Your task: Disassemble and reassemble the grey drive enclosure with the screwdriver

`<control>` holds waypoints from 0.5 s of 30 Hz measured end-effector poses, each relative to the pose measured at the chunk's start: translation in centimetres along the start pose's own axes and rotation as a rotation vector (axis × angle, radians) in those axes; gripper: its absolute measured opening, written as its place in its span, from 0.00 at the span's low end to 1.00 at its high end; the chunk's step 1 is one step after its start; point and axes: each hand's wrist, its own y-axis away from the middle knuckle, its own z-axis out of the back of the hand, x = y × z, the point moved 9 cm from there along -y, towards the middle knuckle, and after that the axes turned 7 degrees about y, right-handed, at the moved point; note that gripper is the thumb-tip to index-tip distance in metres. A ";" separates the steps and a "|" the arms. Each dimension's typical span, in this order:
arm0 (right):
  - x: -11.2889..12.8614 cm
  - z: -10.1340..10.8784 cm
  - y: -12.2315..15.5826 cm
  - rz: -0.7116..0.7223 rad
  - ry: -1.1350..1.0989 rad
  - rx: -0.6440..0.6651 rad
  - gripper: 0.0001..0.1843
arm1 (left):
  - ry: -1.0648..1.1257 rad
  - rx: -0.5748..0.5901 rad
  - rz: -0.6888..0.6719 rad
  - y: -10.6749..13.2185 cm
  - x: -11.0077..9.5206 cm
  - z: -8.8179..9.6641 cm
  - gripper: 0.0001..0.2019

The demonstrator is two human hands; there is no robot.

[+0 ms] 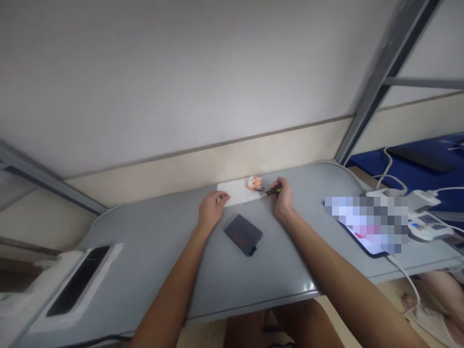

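- Pale wall is standing behind a grey surface, beyond both hands.
- The right hand is grasping a screwdriver, its shaft pointing towards the left hand.
- The left hand's curled fingertips are resting at the near left edge of a white sheet; whether they are pinching it, I cannot tell.
- An orange-and-white toy is sitting on the sheet between the hands, closer to the right one.
- The step in hand is seemingly bringing the screwdriver's tip to the sheet's right end; the next move is probably calling for a steady tip and a settled sheet.
- The toy is looking small, rounded and animal-faced, a dark loop trailing towards the right hand; the screwdriver's handle is showing black and yellow.
- A dark box is lying nearer the body, between the forearms.
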 end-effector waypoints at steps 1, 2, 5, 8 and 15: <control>0.0 0.0 0.0 0.001 0.004 0.003 0.20 | -0.008 0.041 -0.006 -0.6 -0.1 -0.5 0.07; 0.0 0.0 0.0 0.000 0.007 0.004 0.20 | -0.016 0.078 -0.013 -1.2 -0.3 -1.0 0.06; -0.1 0.0 0.1 -0.006 0.009 0.008 0.21 | -0.073 0.144 -0.043 -2.5 -0.3 -2.0 0.06; -0.1 0.0 0.2 0.002 0.021 0.009 0.21 | -0.145 0.154 -0.062 -3.1 0.2 -2.2 0.07; -0.1 -0.2 0.2 0.036 0.033 0.025 0.19 | -0.214 0.183 -0.083 -2.4 0.6 -1.4 0.11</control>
